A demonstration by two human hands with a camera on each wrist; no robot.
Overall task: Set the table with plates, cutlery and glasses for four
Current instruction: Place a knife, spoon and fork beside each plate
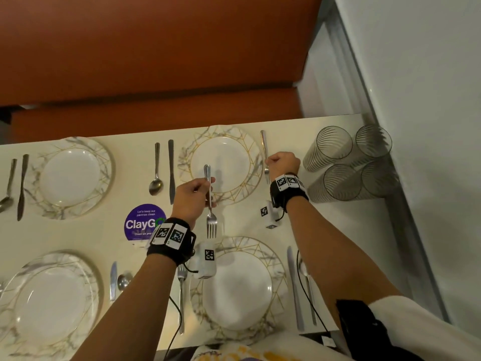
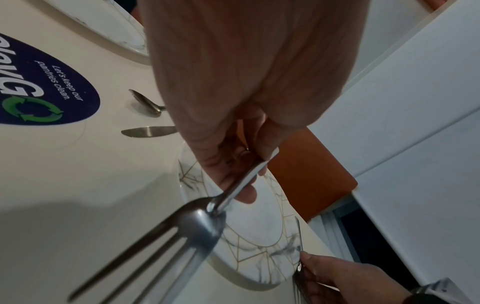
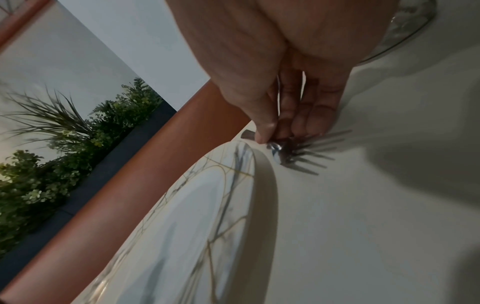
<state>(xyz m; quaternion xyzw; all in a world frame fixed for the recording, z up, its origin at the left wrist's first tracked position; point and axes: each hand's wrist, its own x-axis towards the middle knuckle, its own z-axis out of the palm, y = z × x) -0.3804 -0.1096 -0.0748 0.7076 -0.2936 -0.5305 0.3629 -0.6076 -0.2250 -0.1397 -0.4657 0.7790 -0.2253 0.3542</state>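
Four round marble-patterned plates with gold lines sit on the cream table (image 1: pixel 338 230): far left (image 1: pixel 70 177), far right (image 1: pixel 221 165), near left (image 1: pixel 49 300) and near right (image 1: pixel 236 290). Four ribbed clear glasses (image 1: pixel 348 165) stand clustered at the far right corner, touching one another. The left hand (image 1: pixel 194 198) has its fingers curled round the handle of a steel fork (image 1: pixel 210 201), held above the far right plate's near rim, tines toward the person. The right hand (image 1: pixel 282 164) pinches a second steel fork (image 1: pixel 265 155) just right of that plate, tines on the table. A knife (image 1: pixel 171 170) and spoon (image 1: pixel 156 170) lie left of it.
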